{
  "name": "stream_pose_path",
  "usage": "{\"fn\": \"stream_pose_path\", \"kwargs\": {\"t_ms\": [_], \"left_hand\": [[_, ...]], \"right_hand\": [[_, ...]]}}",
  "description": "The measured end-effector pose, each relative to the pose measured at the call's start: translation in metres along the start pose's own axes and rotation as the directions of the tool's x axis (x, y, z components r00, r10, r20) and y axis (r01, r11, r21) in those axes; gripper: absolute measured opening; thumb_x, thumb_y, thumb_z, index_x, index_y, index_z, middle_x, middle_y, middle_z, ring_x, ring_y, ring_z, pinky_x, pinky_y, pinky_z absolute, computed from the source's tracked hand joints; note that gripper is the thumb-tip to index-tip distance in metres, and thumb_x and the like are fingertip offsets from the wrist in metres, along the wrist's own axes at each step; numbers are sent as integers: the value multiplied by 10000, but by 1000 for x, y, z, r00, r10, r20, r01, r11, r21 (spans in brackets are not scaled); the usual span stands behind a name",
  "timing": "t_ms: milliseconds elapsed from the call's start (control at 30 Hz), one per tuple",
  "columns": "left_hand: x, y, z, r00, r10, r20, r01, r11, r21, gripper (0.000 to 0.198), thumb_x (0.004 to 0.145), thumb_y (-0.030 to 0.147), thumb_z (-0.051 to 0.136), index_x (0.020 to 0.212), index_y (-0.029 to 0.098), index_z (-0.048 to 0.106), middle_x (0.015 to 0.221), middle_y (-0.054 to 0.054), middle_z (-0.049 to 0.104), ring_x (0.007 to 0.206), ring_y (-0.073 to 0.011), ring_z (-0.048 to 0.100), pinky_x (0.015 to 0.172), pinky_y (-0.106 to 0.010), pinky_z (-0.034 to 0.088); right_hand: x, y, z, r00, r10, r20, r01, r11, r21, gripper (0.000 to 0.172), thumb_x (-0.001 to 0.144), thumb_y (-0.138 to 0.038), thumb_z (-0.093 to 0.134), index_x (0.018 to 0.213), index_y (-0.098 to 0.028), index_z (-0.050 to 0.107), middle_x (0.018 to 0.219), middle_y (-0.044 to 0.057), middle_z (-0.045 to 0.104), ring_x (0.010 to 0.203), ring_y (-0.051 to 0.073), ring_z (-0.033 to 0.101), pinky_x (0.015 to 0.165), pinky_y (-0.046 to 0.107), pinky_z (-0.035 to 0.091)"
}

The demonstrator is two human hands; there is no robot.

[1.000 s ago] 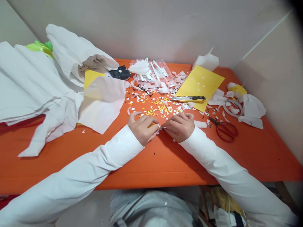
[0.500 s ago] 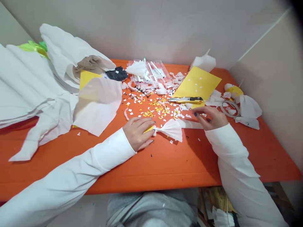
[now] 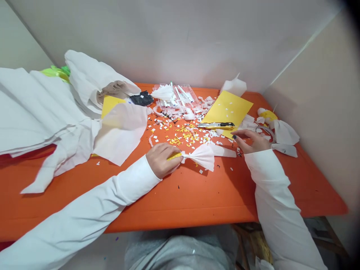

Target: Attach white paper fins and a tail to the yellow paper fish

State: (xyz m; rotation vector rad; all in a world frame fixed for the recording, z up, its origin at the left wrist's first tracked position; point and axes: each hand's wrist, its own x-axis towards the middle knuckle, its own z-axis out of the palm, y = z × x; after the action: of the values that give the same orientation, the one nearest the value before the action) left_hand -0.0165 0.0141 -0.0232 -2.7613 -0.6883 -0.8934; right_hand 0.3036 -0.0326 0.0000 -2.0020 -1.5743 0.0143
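Note:
My left hand (image 3: 164, 159) is closed around a paper craft piece (image 3: 204, 156), its yellow body mostly hidden under the fingers. A pleated white tail fans out to the right from a pinched neck. Just behind that tail lies a white paper strip (image 3: 225, 151) on the orange table (image 3: 191, 202). To the right, my right hand (image 3: 253, 141) hovers low with curved fingers, thumb and index slightly apart, and nothing visible between them. Near its fingertips are the yellow sheet (image 3: 233, 107) and a yellow-and-black box cutter (image 3: 216, 125).
White and yellow paper scraps (image 3: 185, 135) litter the table's middle. Behind them sits a clear box of markers (image 3: 180, 93). Large white paper (image 3: 36, 108) is heaped at left. A tape roll (image 3: 266, 132) and another yellow-and-white paper piece (image 3: 268, 114) lie at right.
The camera view has tilted and shifted slightly. My right hand has moved a little relative to the strip, which now shows its free end. My left hand still holds the paper piece.

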Motion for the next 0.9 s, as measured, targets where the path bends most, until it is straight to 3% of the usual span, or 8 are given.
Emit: {"fn": "stream_pose_path", "kwargs": {"t_ms": [100, 300, 400, 500, 600, 767, 900], "left_hand": [[5, -6, -11, 996, 13, -89, -12, 1000, 10, 93, 807, 261, 571, 858, 273, 648, 946, -46, 694, 877, -175, 610, 789, -340, 476], [15, -4, -25, 987, 17, -162, 8, 988, 154, 70, 779, 246, 608, 828, 286, 637, 897, -27, 703, 836, -164, 628, 768, -331, 511], [16, -2, -21, 979, 43, -201, -4, 982, 189, 53, 772, 239, 619, 801, 282, 628, 886, -25, 704, 819, -163, 625, 742, -320, 503], [15, -7, -20, 980, 48, -193, -3, 975, 223, 57, 776, 240, 615, 807, 287, 623, 897, -19, 704, 833, -164, 623, 755, -322, 491], [16, -18, -24, 986, 1, -168, 32, 981, 190, 77, 789, 245, 587, 847, 275, 628, 926, -46, 700, 859, -188, 628, 748, -340, 491], [21, -24, -28, 980, -61, -188, 66, 998, 18, 97, 788, 232, 573, 872, 234, 622, 942, -86, 692, 825, -184, 637, 710, -336, 502], [17, -5, -14, 983, 53, -176, -63, 997, -53, 52, 807, 249, 591, 842, 276, 619, 943, -24, 706, 913, -155, 620, 891, -386, 456]], "right_hand": [[1, 1, -3, 999, 26, -22, -26, 999, 22, 193, 766, -299, 559, 892, -230, 689, 897, 43, 719, 838, 238, 668, 750, 386, 493], [4, 15, 0, 998, 31, -54, -26, 996, 88, 195, 758, -343, 576, 881, -231, 678, 875, 45, 718, 778, 219, 671, 758, 396, 508], [3, 16, 6, 987, -122, 108, 106, 985, 140, 214, 730, -360, 632, 896, -231, 673, 906, 49, 718, 849, 225, 662, 792, 394, 503], [-1, 8, 12, 915, -283, 286, 268, 959, 94, 326, 614, -351, 747, 913, -246, 670, 967, 51, 709, 948, 261, 634, 804, 407, 483], [-2, 1, 17, 906, -200, 373, 220, 975, -12, 312, 562, -261, 762, 859, -245, 667, 885, 28, 719, 870, 273, 653, 733, 399, 480], [1, 13, 18, 930, -109, 350, 115, 993, 3, 156, 650, -216, 666, 803, -236, 645, 771, -4, 714, 733, 207, 666, 664, 326, 501], [2, 25, 8, 962, -144, 231, 126, 988, 90, 137, 695, -291, 642, 819, -234, 648, 786, 20, 710, 720, 218, 658, 646, 333, 518]]}}
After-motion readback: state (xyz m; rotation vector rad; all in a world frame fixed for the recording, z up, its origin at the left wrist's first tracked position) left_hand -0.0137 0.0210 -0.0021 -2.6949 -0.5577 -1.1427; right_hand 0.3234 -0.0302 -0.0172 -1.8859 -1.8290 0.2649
